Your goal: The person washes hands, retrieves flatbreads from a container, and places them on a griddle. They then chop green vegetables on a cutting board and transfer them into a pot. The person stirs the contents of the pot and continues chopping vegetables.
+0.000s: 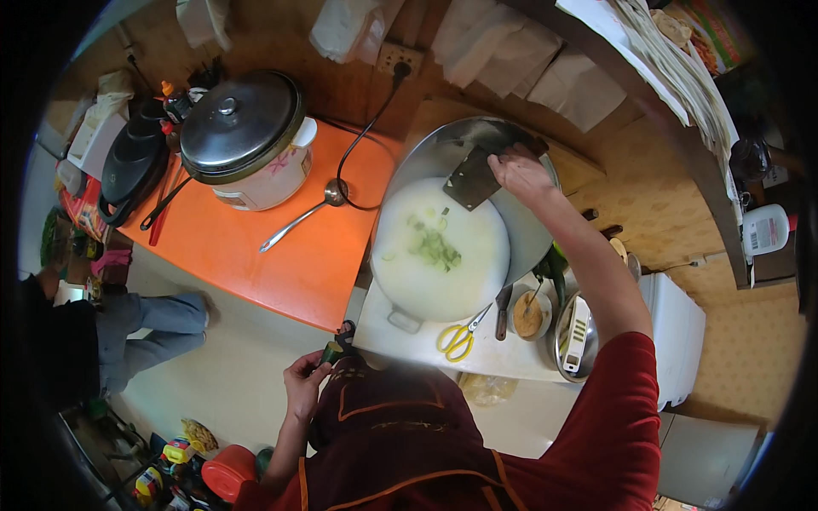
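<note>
My left hand [305,377] holds a short cut piece of cucumber [331,352] low in front of the orange table, beside my apron. In my right hand [527,172] is a dark-bladed cleaver [471,179], tilted over the inside of a large metal pot [530,217]. Pale, cloudy contents [441,294] fill the pot's near part; whether they are liquid throughout I cannot tell. Green cucumber slices [436,248] lie clustered in their middle. Small pale bits cling to the blade. Yellow-handled scissors [457,342] and a dark-handled knife [503,313] lie by the pot's near right side.
A lidded cooker [262,172] and a ladle [300,223] stand on the orange table [300,274], with a power cord nearby. Right of the pot are a bowl of brown seasoning [529,313] and a metal bowl holding a white slicer [577,335]. Another person [147,319] is at left.
</note>
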`<act>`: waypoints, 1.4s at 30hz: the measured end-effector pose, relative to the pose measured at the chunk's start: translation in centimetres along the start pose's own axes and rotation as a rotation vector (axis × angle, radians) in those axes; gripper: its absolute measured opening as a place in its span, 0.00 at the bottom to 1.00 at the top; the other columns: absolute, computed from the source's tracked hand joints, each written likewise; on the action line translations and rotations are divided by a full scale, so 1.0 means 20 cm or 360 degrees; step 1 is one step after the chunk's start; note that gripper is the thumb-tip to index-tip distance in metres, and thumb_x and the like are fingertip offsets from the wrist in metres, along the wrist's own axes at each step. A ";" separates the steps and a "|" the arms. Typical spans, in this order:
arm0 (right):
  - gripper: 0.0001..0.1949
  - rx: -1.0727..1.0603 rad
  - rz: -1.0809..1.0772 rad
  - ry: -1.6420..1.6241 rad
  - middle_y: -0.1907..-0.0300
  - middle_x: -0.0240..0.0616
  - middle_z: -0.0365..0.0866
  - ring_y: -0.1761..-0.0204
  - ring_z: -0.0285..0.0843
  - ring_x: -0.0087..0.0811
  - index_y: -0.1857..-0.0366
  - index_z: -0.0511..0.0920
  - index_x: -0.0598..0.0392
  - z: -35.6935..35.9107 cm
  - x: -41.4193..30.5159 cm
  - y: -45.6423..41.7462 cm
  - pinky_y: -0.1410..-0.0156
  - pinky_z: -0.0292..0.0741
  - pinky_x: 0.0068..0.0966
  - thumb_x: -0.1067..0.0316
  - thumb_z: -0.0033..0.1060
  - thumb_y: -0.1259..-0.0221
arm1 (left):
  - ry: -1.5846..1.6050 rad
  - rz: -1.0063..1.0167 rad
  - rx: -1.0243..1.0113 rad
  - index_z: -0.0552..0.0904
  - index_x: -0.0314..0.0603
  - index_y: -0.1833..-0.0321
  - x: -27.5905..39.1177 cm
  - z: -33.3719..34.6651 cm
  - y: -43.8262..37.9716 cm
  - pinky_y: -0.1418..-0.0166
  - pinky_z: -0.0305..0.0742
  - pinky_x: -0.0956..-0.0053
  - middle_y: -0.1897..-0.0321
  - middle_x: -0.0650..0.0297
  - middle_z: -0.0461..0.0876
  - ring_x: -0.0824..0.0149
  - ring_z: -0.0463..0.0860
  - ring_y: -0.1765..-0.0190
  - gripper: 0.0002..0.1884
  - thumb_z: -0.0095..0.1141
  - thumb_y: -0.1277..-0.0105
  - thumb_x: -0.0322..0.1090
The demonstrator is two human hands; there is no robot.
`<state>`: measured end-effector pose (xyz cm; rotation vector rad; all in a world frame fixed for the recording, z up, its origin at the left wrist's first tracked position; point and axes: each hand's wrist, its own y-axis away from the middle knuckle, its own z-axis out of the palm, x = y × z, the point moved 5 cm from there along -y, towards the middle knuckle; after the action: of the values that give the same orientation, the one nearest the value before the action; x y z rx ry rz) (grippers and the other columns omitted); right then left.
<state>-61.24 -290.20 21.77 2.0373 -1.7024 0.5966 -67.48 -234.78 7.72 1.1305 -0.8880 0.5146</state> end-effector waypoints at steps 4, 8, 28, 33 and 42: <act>0.06 0.0044 0.0077 -0.0121 0.64 0.38 0.86 0.54 0.84 0.39 0.60 0.78 0.52 0.07 -0.04 0.01 0.35 0.73 0.36 0.69 0.50 0.34 | -0.0010 -0.0028 -0.0032 0.83 0.25 0.44 -0.01 -0.04 -0.01 0.47 0.85 0.70 0.55 0.55 0.88 0.65 0.87 0.57 0.15 0.63 0.33 0.21; 0.05 0.0433 0.0130 -0.0183 0.64 0.40 0.85 0.54 0.84 0.39 0.61 0.78 0.53 -0.07 -0.06 0.02 0.36 0.75 0.36 0.73 0.53 0.37 | -0.0006 -0.0070 -0.0172 0.83 0.25 0.44 0.07 0.04 -0.05 0.47 0.86 0.69 0.54 0.54 0.87 0.65 0.87 0.57 0.15 0.62 0.32 0.21; 0.08 0.1369 0.2666 -0.2935 0.73 0.35 0.83 0.76 0.80 0.25 0.61 0.78 0.58 -0.04 -0.84 1.35 0.72 0.75 0.24 0.66 0.67 0.30 | -0.0894 0.0835 -0.0937 0.85 0.35 0.42 0.30 1.02 -0.01 0.39 0.79 0.69 0.51 0.52 0.86 0.58 0.86 0.46 0.15 0.61 0.31 0.25; 0.15 0.0536 0.2791 -0.2001 0.72 0.44 0.80 0.71 0.79 0.37 0.59 0.79 0.63 0.91 -0.25 1.84 0.68 0.74 0.34 0.60 0.69 0.34 | -0.0776 0.0169 -0.0596 0.84 0.27 0.45 0.04 0.62 0.00 0.44 0.84 0.69 0.57 0.53 0.88 0.63 0.88 0.53 0.11 0.57 0.25 0.27; 0.18 0.1153 0.2948 -0.1627 0.52 0.51 0.89 0.51 0.88 0.39 0.44 0.80 0.67 1.09 -0.25 2.03 0.48 0.82 0.35 0.64 0.63 0.30 | -0.0371 -0.0179 0.0161 0.83 0.25 0.47 -0.17 0.02 0.42 0.49 0.86 0.67 0.59 0.54 0.87 0.62 0.88 0.57 0.13 0.57 0.25 0.31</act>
<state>-100.70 -305.15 2.75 0.0673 -4.2180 0.6374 -75.83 -231.81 9.66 1.3438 -1.0010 0.3423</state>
